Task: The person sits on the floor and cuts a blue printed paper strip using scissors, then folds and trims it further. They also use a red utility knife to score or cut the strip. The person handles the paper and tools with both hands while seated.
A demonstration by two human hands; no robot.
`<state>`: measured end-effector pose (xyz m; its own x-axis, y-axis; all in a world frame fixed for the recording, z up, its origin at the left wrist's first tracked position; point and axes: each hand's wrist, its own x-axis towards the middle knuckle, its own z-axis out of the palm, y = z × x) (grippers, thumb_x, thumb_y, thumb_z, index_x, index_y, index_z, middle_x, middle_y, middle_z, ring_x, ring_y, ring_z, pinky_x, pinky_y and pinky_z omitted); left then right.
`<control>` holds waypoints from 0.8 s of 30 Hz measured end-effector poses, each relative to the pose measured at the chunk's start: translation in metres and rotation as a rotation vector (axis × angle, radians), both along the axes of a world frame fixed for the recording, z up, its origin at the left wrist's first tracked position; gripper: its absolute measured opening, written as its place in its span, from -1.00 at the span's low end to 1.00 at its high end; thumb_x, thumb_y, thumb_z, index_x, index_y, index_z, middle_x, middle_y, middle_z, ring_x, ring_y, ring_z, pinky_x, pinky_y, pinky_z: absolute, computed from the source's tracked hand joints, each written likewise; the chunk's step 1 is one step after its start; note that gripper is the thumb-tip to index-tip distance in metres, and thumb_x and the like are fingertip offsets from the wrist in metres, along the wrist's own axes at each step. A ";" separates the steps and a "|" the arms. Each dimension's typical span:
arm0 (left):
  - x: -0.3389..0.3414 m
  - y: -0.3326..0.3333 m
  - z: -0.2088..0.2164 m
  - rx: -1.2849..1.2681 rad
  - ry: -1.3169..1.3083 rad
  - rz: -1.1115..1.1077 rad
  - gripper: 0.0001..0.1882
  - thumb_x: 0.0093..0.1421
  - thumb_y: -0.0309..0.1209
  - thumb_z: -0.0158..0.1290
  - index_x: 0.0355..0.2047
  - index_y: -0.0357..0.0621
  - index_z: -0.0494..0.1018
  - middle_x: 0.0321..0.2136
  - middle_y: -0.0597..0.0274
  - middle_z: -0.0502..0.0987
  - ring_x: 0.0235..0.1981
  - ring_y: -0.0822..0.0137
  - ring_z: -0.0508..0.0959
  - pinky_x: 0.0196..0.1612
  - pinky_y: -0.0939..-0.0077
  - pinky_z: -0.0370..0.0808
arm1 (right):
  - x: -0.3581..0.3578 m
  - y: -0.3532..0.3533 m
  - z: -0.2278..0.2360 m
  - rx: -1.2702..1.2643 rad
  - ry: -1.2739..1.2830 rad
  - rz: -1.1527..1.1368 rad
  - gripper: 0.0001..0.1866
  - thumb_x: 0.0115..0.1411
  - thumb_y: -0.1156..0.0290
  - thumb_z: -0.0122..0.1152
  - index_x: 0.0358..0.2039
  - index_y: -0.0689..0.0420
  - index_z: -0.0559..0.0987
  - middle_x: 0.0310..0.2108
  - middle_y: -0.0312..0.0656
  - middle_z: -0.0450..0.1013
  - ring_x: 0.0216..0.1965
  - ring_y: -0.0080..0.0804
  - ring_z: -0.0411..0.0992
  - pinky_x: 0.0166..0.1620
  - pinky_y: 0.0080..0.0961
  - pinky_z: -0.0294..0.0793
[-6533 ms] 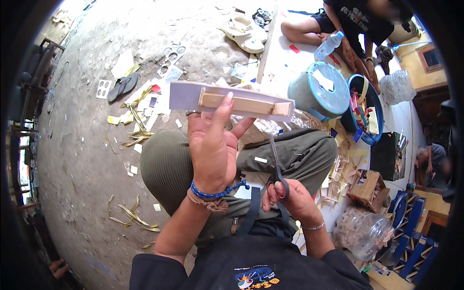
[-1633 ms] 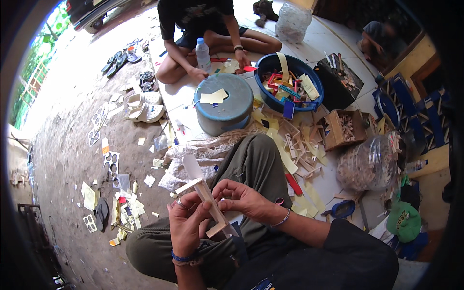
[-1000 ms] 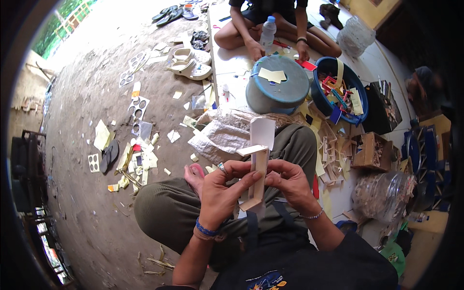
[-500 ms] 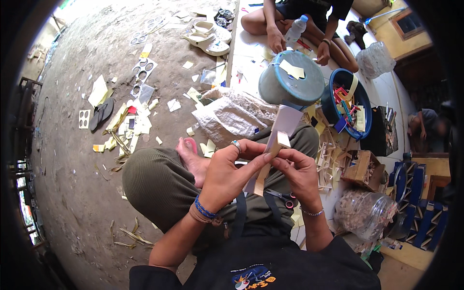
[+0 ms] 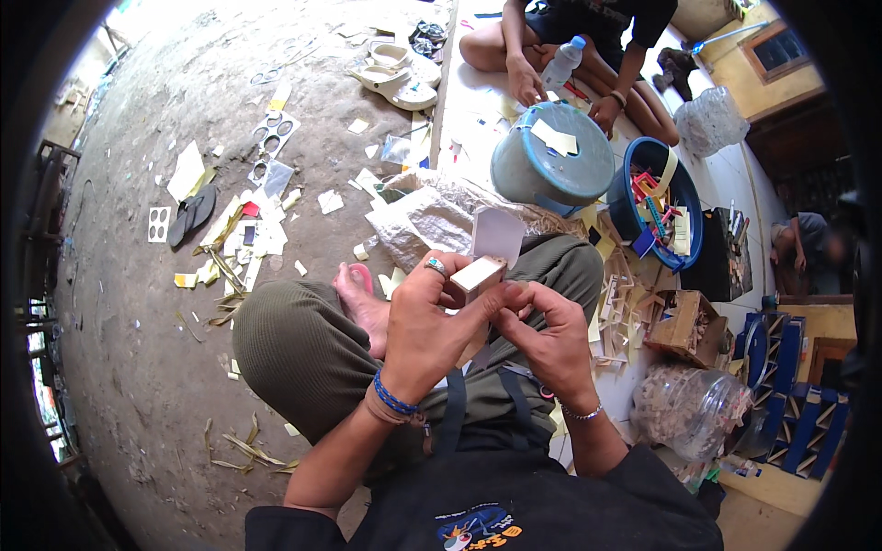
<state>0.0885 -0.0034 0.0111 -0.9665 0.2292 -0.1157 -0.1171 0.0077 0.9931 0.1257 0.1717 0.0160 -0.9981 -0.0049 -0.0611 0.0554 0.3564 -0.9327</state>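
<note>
Above my lap, a small pale wooden block [image 5: 478,274] is held together with a greyish-white paper strip [image 5: 497,234]. The strip's far end stands up beyond the block, and part of both is hidden behind my fingers. My left hand [image 5: 439,317] is closed round the block from the left, thumb stretched across it. From the right, my right hand [image 5: 548,340] is closed with thumb and fingertips pinching the near edge of the block and strip. A pair of scissors [image 5: 546,392] lies on my lap under the right hand, mostly covered, with a bit of pink handle showing.
Ahead stands an upturned blue-grey bucket [image 5: 551,156] with paper on top. Right of it, a blue tub [image 5: 689,243] holds coloured pieces. Wood strips, a cardboard box [image 5: 684,326] and a clear plastic jar [image 5: 694,409] sit at right. Across, a co-worker [image 5: 588,55] sits cross-legged.
The block and paper strip have been turned and tipped in my hands, so the block's pale end now points left. Both hands have shifted slightly, keeping their hold.
</note>
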 end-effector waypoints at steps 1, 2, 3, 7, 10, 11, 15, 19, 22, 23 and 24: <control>0.000 0.000 -0.001 0.021 -0.032 0.003 -0.74 0.27 -0.42 0.33 -0.13 -0.22 0.51 -0.29 0.25 0.67 -0.25 0.52 0.67 -0.22 0.62 0.61 | 0.000 -0.001 0.002 0.000 0.005 0.000 -0.83 0.19 0.43 0.45 -0.24 0.22 0.69 -0.40 -0.31 0.61 -0.39 -0.61 0.45 -0.28 -0.60 0.38; 0.000 -0.001 -0.002 0.067 -0.045 0.007 -0.76 0.28 -0.43 0.31 -0.14 -0.22 0.51 -0.29 0.25 0.67 -0.24 0.52 0.67 -0.22 0.62 0.61 | 0.000 -0.002 0.003 0.001 0.009 0.000 -0.83 0.19 0.43 0.45 -0.25 0.21 0.69 -0.40 -0.31 0.61 -0.39 -0.61 0.45 -0.28 -0.60 0.38; -0.001 -0.001 -0.003 0.114 -0.057 0.011 -0.78 0.29 -0.44 0.29 -0.14 -0.22 0.51 -0.30 0.25 0.67 -0.23 0.52 0.67 -0.21 0.63 0.60 | 0.000 -0.002 0.004 0.001 0.014 0.000 -0.83 0.19 0.43 0.45 -0.26 0.21 0.69 -0.40 -0.31 0.61 -0.39 -0.61 0.46 -0.28 -0.59 0.37; -0.002 -0.004 -0.004 0.347 -0.207 -0.006 -0.84 0.32 -0.47 0.26 -0.15 -0.21 0.52 -0.29 0.27 0.68 -0.20 0.51 0.67 -0.16 0.63 0.59 | -0.001 -0.005 0.006 -0.026 0.002 -0.009 -0.83 0.19 0.42 0.45 -0.25 0.21 0.69 -0.38 -0.32 0.63 -0.38 -0.64 0.46 -0.27 -0.62 0.38; -0.002 -0.005 -0.003 0.409 -0.266 -0.010 -0.84 0.33 -0.45 0.25 -0.14 -0.19 0.53 -0.28 0.29 0.68 -0.19 0.53 0.66 -0.13 0.65 0.57 | 0.000 -0.005 0.005 -0.082 -0.037 -0.014 -0.82 0.19 0.41 0.46 -0.24 0.21 0.70 -0.36 -0.34 0.63 -0.35 -0.69 0.45 -0.25 -0.65 0.38; -0.001 -0.004 -0.003 0.433 -0.289 0.000 -0.85 0.34 -0.44 0.25 -0.15 -0.19 0.54 -0.29 0.30 0.67 -0.20 0.55 0.65 -0.14 0.66 0.56 | 0.000 -0.005 0.004 -0.108 -0.050 -0.019 -0.82 0.20 0.41 0.46 -0.24 0.21 0.71 -0.35 -0.35 0.64 -0.35 -0.70 0.44 -0.25 -0.65 0.38; -0.002 -0.004 -0.006 0.411 -0.249 -0.003 -0.84 0.35 -0.38 0.25 -0.16 -0.17 0.56 -0.30 0.37 0.66 -0.27 0.62 0.60 -0.21 0.70 0.50 | 0.000 -0.003 0.001 -0.186 -0.118 -0.035 -0.80 0.21 0.39 0.47 -0.21 0.21 0.71 -0.32 -0.40 0.64 -0.33 -0.74 0.41 -0.23 -0.68 0.38; -0.003 -0.001 -0.009 0.377 -0.240 0.042 -0.81 0.34 -0.33 0.28 -0.21 -0.19 0.56 -0.35 0.39 0.64 -0.35 0.68 0.54 -0.31 0.74 0.45 | 0.000 -0.004 -0.004 -0.393 -0.249 -0.011 -0.77 0.27 0.41 0.41 -0.11 0.24 0.67 -0.27 -0.39 0.63 -0.30 -0.73 0.43 -0.19 -0.69 0.42; -0.004 0.001 -0.007 0.389 -0.228 0.079 -0.78 0.32 -0.31 0.30 -0.28 -0.21 0.56 -0.43 0.40 0.62 -0.43 0.71 0.52 -0.41 0.78 0.43 | 0.001 0.001 -0.005 -0.541 -0.350 0.020 -0.75 0.33 0.44 0.36 -0.04 0.26 0.64 -0.20 -0.34 0.62 -0.20 -0.70 0.49 -0.11 -0.66 0.48; -0.005 0.000 -0.006 0.361 -0.232 0.079 -0.77 0.32 -0.30 0.30 -0.29 -0.21 0.56 -0.44 0.41 0.61 -0.43 0.71 0.52 -0.41 0.77 0.43 | 0.002 0.002 -0.006 -0.566 -0.342 0.032 -0.75 0.34 0.44 0.34 -0.01 0.27 0.63 -0.18 -0.32 0.62 -0.17 -0.68 0.51 -0.08 -0.65 0.51; -0.005 -0.001 -0.004 0.335 -0.232 0.083 -0.76 0.32 -0.29 0.31 -0.30 -0.21 0.57 -0.45 0.41 0.61 -0.44 0.71 0.51 -0.41 0.77 0.43 | 0.003 0.003 -0.006 -0.613 -0.317 0.060 -0.74 0.36 0.45 0.32 0.01 0.28 0.62 -0.16 -0.30 0.62 -0.13 -0.66 0.52 -0.04 -0.63 0.53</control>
<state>0.0832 -0.0040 0.0068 -0.9403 0.2137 -0.2650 -0.3249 -0.3303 0.8862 0.1286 0.1751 0.0096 -0.9296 -0.1860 -0.3183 0.3550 -0.2188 -0.9089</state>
